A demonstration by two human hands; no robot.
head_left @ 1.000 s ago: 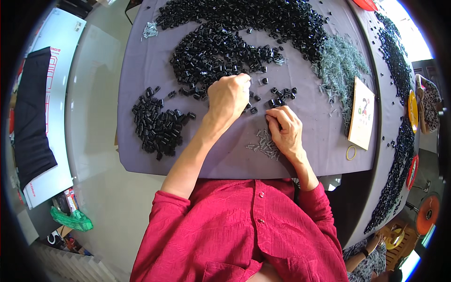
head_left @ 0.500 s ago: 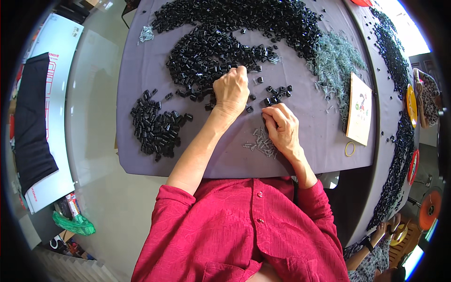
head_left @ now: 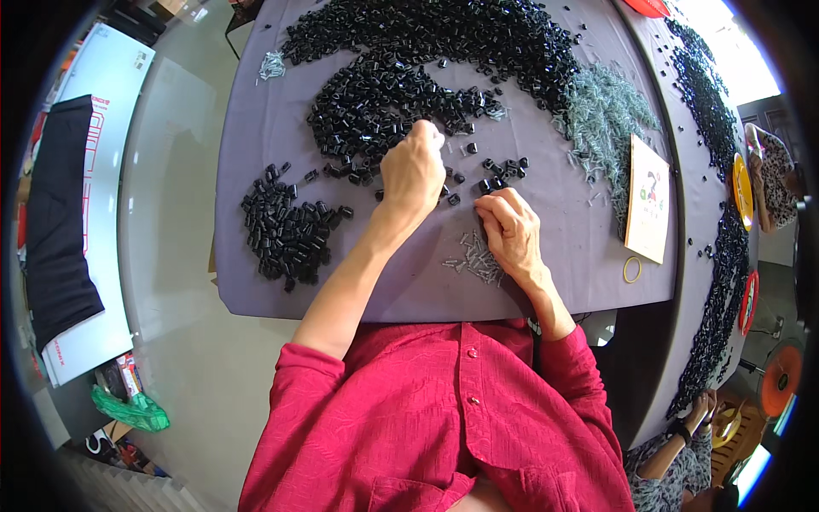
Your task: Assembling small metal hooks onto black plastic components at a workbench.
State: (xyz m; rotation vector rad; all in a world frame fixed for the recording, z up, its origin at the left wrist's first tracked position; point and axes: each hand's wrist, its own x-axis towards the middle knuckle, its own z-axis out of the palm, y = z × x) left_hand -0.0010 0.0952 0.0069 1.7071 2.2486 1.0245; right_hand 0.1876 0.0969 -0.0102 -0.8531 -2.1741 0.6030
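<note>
My left hand (head_left: 413, 171) is closed in a fist at the near edge of the middle heap of small black caps (head_left: 367, 107); whatever its fingers hold is hidden. To its right my right hand (head_left: 512, 229) rests low over the cloth, thumb and fingers pressed together, their contents out of sight. Just beyond those fingertips sits a small cluster of black caps (head_left: 503, 173). A little pile of clear plastic pins (head_left: 478, 258) lies beside the right hand's near left side. At the left, longer black cylindrical pieces (head_left: 286, 226) form a separate pile.
A larger band of black caps (head_left: 444, 30) spans the far side of the grey-covered table (head_left: 384, 294). Right of it spreads a heap of clear pins (head_left: 610, 102), near a booklet (head_left: 648, 198) and a rubber band (head_left: 632, 270). Another person's hands (head_left: 704, 410) work at the side table.
My left hand has turned slightly and drawn a little to the left, its fist still closed. My right hand stays nearly where it was.
</note>
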